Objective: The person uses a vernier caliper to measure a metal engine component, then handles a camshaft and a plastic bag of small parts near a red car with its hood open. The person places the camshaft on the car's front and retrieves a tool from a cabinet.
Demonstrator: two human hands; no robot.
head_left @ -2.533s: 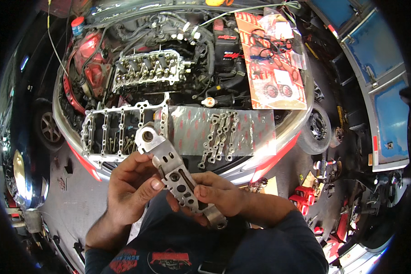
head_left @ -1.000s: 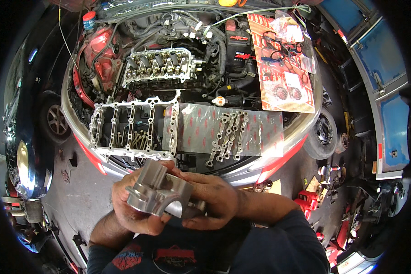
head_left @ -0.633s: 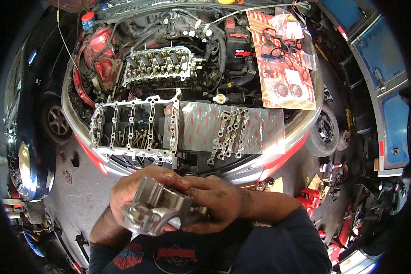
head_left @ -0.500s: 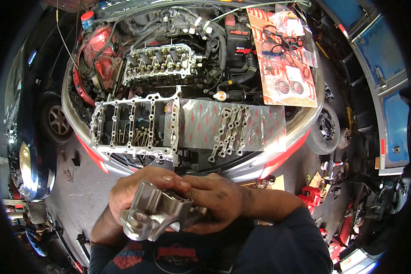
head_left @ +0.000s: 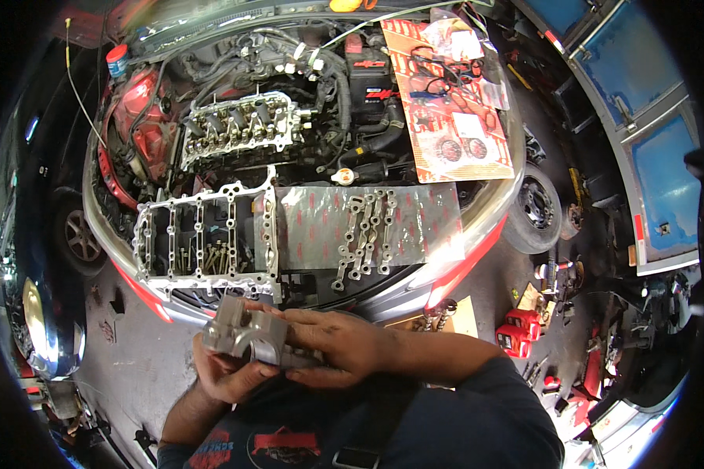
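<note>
Close to my body, both hands hold a silver metal casting (head_left: pixel 260 338) with a rounded, arch-shaped cut-out; its exact kind I cannot tell. My left hand (head_left: pixel 220 377) grips its left end from below, thumb along the near side. From the right, my right hand (head_left: pixel 343 345) wraps the other end, fingers over the top and thumb underneath. Beyond my hands, a ladder-shaped aluminium engine frame (head_left: pixel 198 228) lies across the front of the car, with several bolts (head_left: pixel 219 256) inside its outline. Several camshaft bearing-cap strips (head_left: pixel 365 234) lie side by side on a printed plastic sheet (head_left: pixel 309 227).
A cylinder head (head_left: pixel 242 125) sits in the open engine bay, left of a black battery (head_left: pixel 371 94). A red-and-white gasket package (head_left: pixel 446 102) covers the bay's right side. Red bottles (head_left: pixel 516 332) and a wheel (head_left: pixel 533 207) stand on the floor at right.
The casting has been turned over in my hands and moved slightly. My left hand has shifted from its top to underneath, with the thumb now in front. The whole view has swung a little.
</note>
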